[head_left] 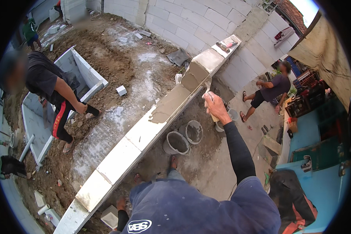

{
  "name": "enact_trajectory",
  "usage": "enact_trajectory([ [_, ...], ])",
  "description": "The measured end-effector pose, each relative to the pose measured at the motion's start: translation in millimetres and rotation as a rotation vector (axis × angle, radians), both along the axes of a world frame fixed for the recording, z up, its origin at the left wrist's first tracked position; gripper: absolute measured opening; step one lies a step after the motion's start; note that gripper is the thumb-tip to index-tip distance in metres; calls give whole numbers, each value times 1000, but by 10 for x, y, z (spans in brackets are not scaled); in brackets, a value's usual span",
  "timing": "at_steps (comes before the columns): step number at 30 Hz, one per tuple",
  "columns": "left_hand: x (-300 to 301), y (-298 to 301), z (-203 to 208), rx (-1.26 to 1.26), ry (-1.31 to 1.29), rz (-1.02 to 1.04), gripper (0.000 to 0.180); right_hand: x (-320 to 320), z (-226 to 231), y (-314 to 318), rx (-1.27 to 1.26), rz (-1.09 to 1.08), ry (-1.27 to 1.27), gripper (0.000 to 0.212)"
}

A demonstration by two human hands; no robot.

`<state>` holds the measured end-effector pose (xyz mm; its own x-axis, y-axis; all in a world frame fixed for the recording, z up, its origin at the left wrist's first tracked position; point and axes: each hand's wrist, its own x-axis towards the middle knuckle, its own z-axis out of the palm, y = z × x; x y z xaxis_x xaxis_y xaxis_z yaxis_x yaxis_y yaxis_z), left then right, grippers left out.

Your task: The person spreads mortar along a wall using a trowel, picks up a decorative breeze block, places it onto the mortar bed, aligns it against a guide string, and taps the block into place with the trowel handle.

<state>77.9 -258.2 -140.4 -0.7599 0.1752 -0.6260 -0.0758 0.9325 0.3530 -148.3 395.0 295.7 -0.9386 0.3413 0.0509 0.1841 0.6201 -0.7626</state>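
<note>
Wooden-handled metal trowel (208, 84): was at the right edge of the long white block wall (117, 160), beside wet grey mortar (171, 103)
Bare right hand (215, 106): closed round the trowel
Bare left hand (121, 204): hung low, grip impossible to tell
Room: brown dirt (109, 50) spread left, two round grey buckets (166, 146) stood right

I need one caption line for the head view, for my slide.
The right hand holds a trowel at the edge of a white block wall, beside grey mortar.

Navy pale-specked shirt (206, 206), short-sleeved; white-rimmed oval print (139, 226); snug black arm sleeves (241, 158); right hand (216, 105) bare.
</note>
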Motion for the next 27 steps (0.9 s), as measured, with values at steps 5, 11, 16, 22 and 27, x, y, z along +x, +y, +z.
enact_trajectory([
  [5, 157, 3, -19, 124, 118, 133, 32, 459, -112, 105, -85, -51, -77, 36],
  [11, 583, -40, -514, 347, -298, 697, 36, 83, 139, 1, -121, 15, -17, 37],
  [16, 460, -127, -225, 11, -36, -89, 38, -125, -78, 57, -79, 40, -121, 43],
  [22, 675, 49, -218, 628, -236, 1049, 36, 212, -387, 145, 77, 14, -228, 41],
  [27, 746, 19, -127, 121, -235, 194, 42, 685, -295, 75, 580, -40, -26, 32],
])
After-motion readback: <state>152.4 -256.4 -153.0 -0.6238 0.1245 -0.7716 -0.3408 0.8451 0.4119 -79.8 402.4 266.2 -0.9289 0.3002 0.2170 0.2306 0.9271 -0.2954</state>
